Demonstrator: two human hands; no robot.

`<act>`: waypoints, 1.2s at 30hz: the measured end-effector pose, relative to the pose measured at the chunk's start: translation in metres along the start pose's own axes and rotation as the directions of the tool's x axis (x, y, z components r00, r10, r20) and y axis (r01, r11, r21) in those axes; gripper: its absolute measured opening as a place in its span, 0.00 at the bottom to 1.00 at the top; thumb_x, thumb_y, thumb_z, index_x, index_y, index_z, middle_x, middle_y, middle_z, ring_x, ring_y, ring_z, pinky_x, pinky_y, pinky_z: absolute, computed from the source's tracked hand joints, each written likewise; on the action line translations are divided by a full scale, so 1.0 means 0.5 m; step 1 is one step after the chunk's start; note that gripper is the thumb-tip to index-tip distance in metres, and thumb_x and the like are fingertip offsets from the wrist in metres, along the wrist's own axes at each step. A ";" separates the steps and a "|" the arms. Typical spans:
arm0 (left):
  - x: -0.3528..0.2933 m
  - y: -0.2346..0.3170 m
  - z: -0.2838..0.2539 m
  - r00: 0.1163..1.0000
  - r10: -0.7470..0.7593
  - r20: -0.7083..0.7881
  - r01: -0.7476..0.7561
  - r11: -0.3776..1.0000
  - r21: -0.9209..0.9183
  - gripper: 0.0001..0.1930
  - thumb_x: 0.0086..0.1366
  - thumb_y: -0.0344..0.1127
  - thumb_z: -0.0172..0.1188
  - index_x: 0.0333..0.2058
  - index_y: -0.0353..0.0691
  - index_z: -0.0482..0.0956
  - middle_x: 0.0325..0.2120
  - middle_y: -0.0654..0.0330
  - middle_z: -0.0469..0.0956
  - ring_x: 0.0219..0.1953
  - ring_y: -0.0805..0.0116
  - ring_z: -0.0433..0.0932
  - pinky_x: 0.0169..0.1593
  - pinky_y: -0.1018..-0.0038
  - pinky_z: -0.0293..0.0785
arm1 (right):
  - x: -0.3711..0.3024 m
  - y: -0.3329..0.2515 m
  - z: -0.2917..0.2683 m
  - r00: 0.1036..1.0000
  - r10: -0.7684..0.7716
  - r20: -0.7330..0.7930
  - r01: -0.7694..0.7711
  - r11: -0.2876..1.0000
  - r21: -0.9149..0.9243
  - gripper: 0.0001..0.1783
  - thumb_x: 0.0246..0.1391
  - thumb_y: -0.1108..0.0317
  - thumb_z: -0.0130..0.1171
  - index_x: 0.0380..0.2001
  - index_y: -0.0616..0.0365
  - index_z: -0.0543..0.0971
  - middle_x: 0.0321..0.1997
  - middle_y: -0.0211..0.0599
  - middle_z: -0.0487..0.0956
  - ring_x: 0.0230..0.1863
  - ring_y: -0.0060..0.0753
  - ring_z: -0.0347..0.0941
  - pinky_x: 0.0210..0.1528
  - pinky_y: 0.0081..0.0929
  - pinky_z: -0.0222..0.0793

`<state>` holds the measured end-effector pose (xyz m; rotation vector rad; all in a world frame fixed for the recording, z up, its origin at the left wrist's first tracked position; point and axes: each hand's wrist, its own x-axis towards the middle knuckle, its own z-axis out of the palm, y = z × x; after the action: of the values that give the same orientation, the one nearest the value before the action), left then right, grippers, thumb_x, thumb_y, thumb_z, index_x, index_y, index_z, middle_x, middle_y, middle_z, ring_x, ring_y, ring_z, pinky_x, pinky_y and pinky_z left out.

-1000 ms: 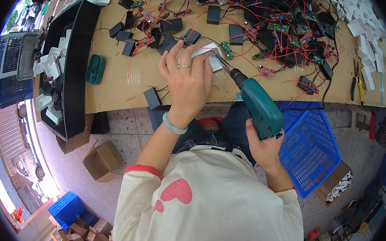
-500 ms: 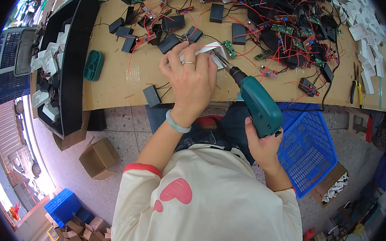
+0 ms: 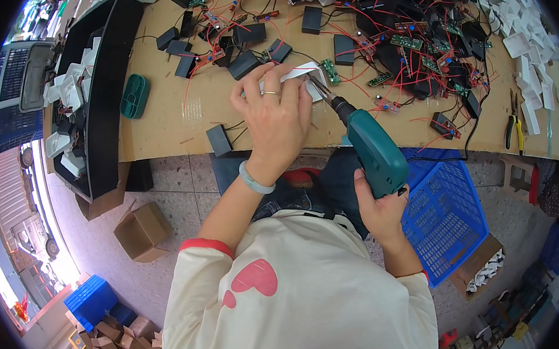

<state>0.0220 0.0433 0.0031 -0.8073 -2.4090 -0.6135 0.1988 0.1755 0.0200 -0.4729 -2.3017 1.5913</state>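
The right hand [image 3: 381, 212] grips a green power screwdriver [image 3: 376, 152], its metal tip meeting a white plastic casing [image 3: 319, 93] near the front of the bench [image 3: 165, 129]. The left hand [image 3: 274, 118] is bent over that casing's left side, fingers slightly spread; whether it pinches the piece or only presses on it I cannot tell.

At the bench's left end, a long black bin [image 3: 112, 89] holds a jumble of white plastic parts [image 3: 69, 89] with some darker pieces among them. Just right of it sits a small green divided tray [image 3: 134, 96]; what its compartments hold is too small to make out.

Below the bench edge, on the right, stands a tilted blue mesh crate [image 3: 446, 220], its slatted floor showing. Beside it, a cardboard box [image 3: 460, 275] contains small white pieces [image 3: 486, 269]. An open cardboard carton [image 3: 144, 231] rests on the floor to the left; farther down are a blue crate [image 3: 91, 299] and heaped cardboard boxes [image 3: 108, 345].

Beyond the hands, green circuit boards [image 3: 407, 42], red wires and black rectangular housings [image 3: 250, 34] lie tangled on the bench.
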 end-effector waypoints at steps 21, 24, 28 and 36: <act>0.000 0.002 -0.001 1.000 -0.031 0.004 0.031 1.000 -0.002 0.06 0.56 0.32 0.68 0.34 0.43 0.83 0.47 0.64 0.79 0.53 0.57 0.73 0.57 0.58 0.59 | -0.004 -0.004 -0.006 0.998 0.023 0.055 -0.019 0.997 -0.077 0.14 0.57 0.75 0.64 0.46 0.62 0.77 0.41 0.41 0.79 0.33 0.35 0.77 0.39 0.27 0.74; 0.000 0.001 0.000 0.999 -0.032 0.006 0.032 0.999 0.001 0.06 0.56 0.32 0.68 0.34 0.44 0.83 0.46 0.64 0.79 0.52 0.58 0.73 0.56 0.58 0.59 | -0.006 0.000 -0.006 0.998 -0.022 0.051 0.026 0.996 -0.086 0.14 0.57 0.75 0.64 0.47 0.62 0.77 0.40 0.41 0.79 0.33 0.34 0.77 0.39 0.27 0.74; 0.000 0.000 0.001 0.999 -0.037 0.002 0.037 0.999 -0.006 0.06 0.56 0.32 0.68 0.33 0.44 0.83 0.46 0.64 0.79 0.51 0.58 0.73 0.56 0.58 0.59 | -0.010 0.000 -0.003 1.000 0.008 0.023 -0.007 0.999 -0.049 0.15 0.56 0.75 0.64 0.47 0.63 0.77 0.39 0.41 0.79 0.33 0.34 0.77 0.39 0.27 0.74; 0.000 0.000 0.001 1.000 -0.025 0.012 0.025 0.999 -0.026 0.09 0.57 0.31 0.65 0.37 0.41 0.82 0.44 0.61 0.77 0.53 0.57 0.73 0.57 0.53 0.59 | -0.014 0.009 -0.004 1.000 0.012 0.016 -0.011 0.998 -0.054 0.15 0.56 0.76 0.64 0.47 0.64 0.76 0.37 0.38 0.80 0.32 0.28 0.76 0.37 0.25 0.72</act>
<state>0.0220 0.0436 0.0029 -0.7946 -2.4292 -0.6524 0.2066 0.1756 0.0160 -0.4882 -2.3634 1.5469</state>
